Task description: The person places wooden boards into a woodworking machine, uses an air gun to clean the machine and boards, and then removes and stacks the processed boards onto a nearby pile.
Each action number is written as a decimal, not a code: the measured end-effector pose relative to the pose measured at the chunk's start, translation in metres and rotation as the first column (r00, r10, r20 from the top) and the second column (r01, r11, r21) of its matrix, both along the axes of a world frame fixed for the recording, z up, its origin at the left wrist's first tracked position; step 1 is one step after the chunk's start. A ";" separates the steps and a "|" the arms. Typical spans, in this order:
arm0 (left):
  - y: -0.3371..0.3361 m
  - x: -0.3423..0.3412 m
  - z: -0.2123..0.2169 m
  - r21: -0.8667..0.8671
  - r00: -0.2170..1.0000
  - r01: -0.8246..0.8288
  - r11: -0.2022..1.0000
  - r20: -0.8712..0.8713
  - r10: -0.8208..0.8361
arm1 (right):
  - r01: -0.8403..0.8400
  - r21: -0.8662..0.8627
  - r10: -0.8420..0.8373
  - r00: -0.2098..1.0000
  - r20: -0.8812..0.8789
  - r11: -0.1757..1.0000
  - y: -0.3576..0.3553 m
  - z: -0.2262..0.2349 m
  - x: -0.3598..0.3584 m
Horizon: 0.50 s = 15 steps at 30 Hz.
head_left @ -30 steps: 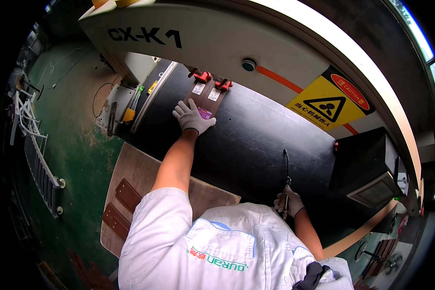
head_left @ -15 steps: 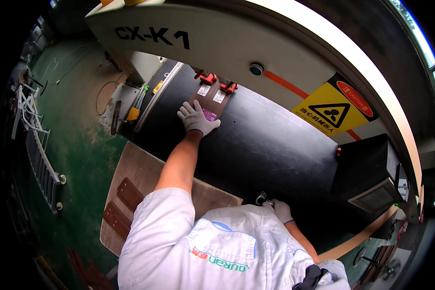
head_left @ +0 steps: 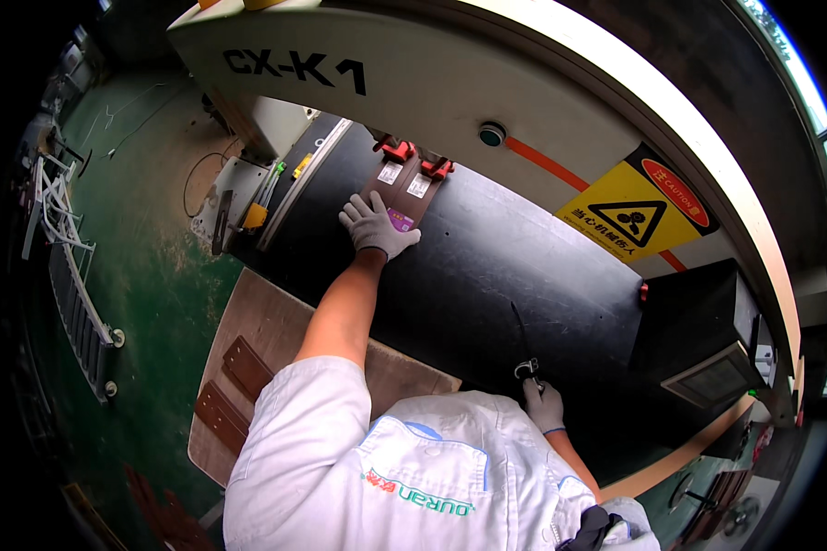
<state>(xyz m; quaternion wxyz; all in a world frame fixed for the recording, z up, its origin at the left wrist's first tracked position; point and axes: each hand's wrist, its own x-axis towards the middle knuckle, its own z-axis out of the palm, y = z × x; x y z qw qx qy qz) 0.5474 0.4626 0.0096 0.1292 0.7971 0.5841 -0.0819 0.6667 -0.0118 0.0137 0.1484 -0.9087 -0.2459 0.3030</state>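
My left hand (head_left: 379,230), in a pale work glove, lies with fingers spread on the near end of two brown boards (head_left: 401,195). The boards lie side by side on the black machine table (head_left: 487,275), with white labels and a purple label on them. Their far ends sit under red clamp pieces (head_left: 436,169) at the machine's edge. At the near right of the table, my gloved right hand (head_left: 544,404) is closed around what looks like an air blow gun (head_left: 526,369), silvery with a long thin black nozzle pointing away from me. Its grip is hidden by my fingers.
A pale machine beam (head_left: 413,69) with a green button and a yellow warning sign (head_left: 639,207) spans the far side. A boxed screen (head_left: 710,372) stands at right. Near left, a wooden side table (head_left: 285,321) bears brown boards (head_left: 222,418). A metal guide rail (head_left: 308,179) runs along the left.
My right hand has moved forward over the black table from beside my body, and the long thin nozzle now shows. My left hand stays on the boards.
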 end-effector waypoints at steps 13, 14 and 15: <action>0.002 -0.001 -0.020 0.066 1.000 -0.002 0.998 -0.020 0.003 | -0.249 -0.077 0.249 0.968 -0.006 0.965 -0.001 0.020 -0.009; 0.002 -0.001 -0.018 0.067 1.000 -0.003 0.998 -0.021 0.004 | -0.270 -0.098 0.273 0.962 0.011 0.958 0.000 0.020 -0.009; 0.001 -0.001 -0.016 0.065 1.000 0.001 0.998 -0.016 0.000 | -0.292 -0.119 0.297 0.954 0.027 0.949 0.001 0.020 -0.009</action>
